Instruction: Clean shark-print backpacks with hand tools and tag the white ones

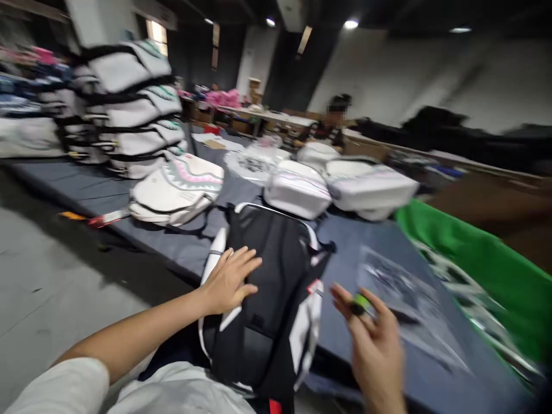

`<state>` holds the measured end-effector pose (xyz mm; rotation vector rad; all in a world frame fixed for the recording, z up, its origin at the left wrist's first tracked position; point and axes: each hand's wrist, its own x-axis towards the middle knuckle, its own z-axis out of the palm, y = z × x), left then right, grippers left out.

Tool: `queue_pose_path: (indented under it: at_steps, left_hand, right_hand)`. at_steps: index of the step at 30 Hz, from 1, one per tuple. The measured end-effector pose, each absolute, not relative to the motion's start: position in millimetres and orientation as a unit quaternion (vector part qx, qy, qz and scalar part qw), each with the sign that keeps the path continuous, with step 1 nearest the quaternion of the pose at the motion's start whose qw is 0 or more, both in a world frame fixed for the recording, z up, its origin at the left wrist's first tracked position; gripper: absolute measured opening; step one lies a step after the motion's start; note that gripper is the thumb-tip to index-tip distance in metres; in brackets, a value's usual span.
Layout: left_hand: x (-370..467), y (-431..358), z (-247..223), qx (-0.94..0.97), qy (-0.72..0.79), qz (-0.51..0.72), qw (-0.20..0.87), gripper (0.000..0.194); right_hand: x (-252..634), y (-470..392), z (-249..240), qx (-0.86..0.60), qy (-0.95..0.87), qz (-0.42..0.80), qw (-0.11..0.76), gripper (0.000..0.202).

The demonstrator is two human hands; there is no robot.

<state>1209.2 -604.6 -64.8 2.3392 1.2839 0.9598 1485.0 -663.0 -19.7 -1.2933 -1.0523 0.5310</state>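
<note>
A black and white backpack (276, 259) lies at the table's near edge, its black back panel and straps facing up. My left hand (233, 280) rests on the left side of that panel with its fingers spread. To the right of the backpack, my right hand (371, 333) is raised over the table, its fingers curled around a small green and black tool (361, 303). The tool is blurred, so its exact kind cannot be made out. A clear plastic bag (414, 310) lies on the table just beyond my right hand.
White backpacks stand in a tall stack (133, 115) at the back left. One patterned backpack (176, 190) and several white bags (297, 190) lie on the grey-blue table (150, 233). Green cloth (474, 247) borders the right. A person (330, 123) is at the far side.
</note>
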Motion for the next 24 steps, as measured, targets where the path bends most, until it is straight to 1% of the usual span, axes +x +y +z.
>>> queue_pose_path:
  at_steps: [2, 4, 7, 8, 11, 13, 14, 17, 19, 22, 24]
  left_hand:
    - [1228, -603, -74, 0.908, 0.349, 0.216, 0.078, 0.062]
    - [1243, -600, -94, 0.931, 0.328, 0.156, 0.030, 0.065]
    - [1252, -603, -126, 0.929, 0.341, 0.137, -0.031, 0.065]
    - [1250, -607, -134, 0.927, 0.345, 0.142, -0.048, 0.064]
    - [1240, -620, -143, 0.920, 0.352, 0.148, -0.085, 0.060]
    - [1234, -625, -135, 0.921, 0.351, 0.138, -0.098, 0.057]
    - [1234, -624, -127, 0.923, 0.348, 0.131, -0.099, 0.054]
    - [1256, -596, -94, 0.932, 0.331, 0.123, -0.083, 0.038]
    - [1288, -555, -70, 0.944, 0.292, 0.130, -0.081, 0.033]
    - [1347, -487, -46, 0.972, 0.168, 0.126, -0.107, 0.031]
    - [1377, -458, -38, 0.981, 0.137, 0.082, -0.112, 0.037]
  right_hand:
    - [1475, -656, -30, -0.572, -0.449, 0.256, 0.637, 0.053]
    - [1457, -642, -41, -0.576, -0.446, 0.230, 0.645, 0.045]
    - [1423, -617, -60, -0.527, -0.496, 0.201, 0.660, 0.024]
    - [1415, -610, -68, -0.503, -0.522, 0.197, 0.660, 0.022]
    - [1417, -596, -95, -0.465, -0.621, 0.131, 0.617, 0.031]
    - [1439, -597, -115, -0.495, -0.647, 0.056, 0.577, 0.034]
    - [1452, -601, -125, -0.528, -0.633, 0.026, 0.566, 0.035]
    - [1480, -617, -150, -0.615, -0.548, -0.015, 0.566, 0.041]
    - [1480, -626, -161, -0.613, -0.548, -0.023, 0.569, 0.046]
    - [1464, -633, -170, -0.560, -0.600, -0.035, 0.570, 0.051]
    - [1456, -635, -172, -0.552, -0.593, -0.027, 0.586, 0.054]
